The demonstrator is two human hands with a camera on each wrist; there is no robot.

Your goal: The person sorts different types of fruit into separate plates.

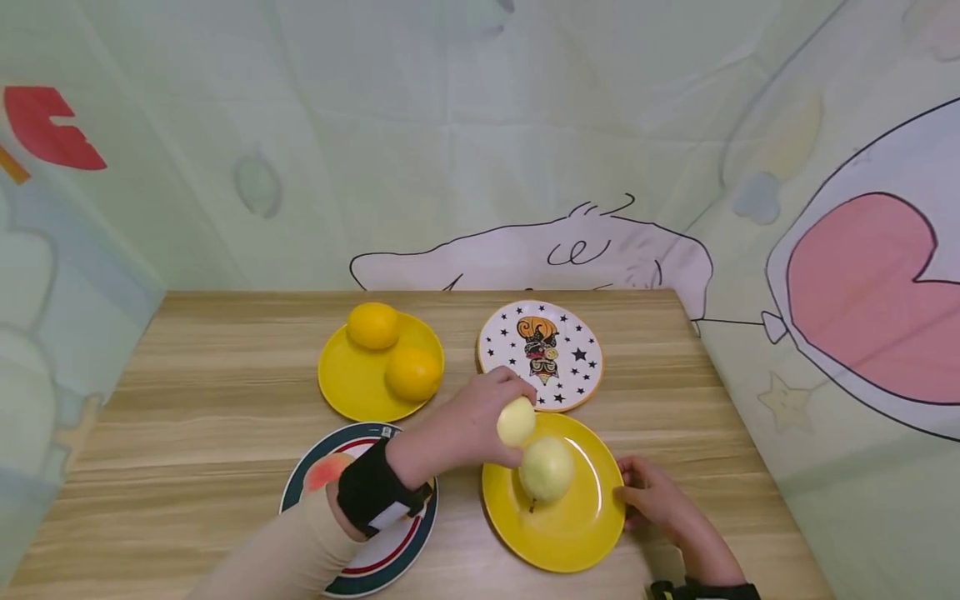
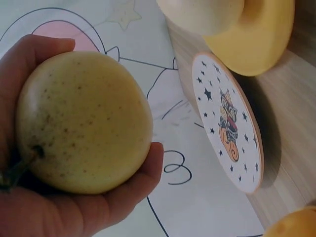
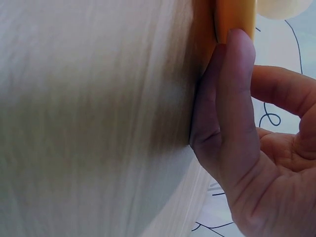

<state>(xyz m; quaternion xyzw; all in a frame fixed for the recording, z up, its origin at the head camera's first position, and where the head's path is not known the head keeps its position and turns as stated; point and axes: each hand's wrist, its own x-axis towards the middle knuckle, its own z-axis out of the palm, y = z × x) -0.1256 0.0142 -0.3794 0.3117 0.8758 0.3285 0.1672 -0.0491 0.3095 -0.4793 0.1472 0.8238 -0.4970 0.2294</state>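
Note:
My left hand (image 1: 468, 417) grips a pale yellow, speckled pear (image 2: 84, 123), fingers and thumb curled round its sides. It is held above the far left part of the front yellow plate (image 1: 555, 546). A second pale pear (image 1: 547, 469), with a short dark stem, sits on that plate. At the plate's right rim, my right hand (image 1: 656, 496) pinches the edge, and its lower fingers (image 3: 207, 113) lie against the table. The left wrist view also shows a white star-patterned plate (image 2: 227, 123) beyond the held pear.
Behind on the left, another yellow plate (image 1: 352, 383) bears two orange-yellow fruits (image 1: 414, 374). A blue-rimmed plate (image 1: 420, 533) with a peach (image 1: 326, 472) lies under my left forearm, which partly hides it. A printed cloth (image 1: 450, 150) hangs behind the wooden table (image 1: 202, 400).

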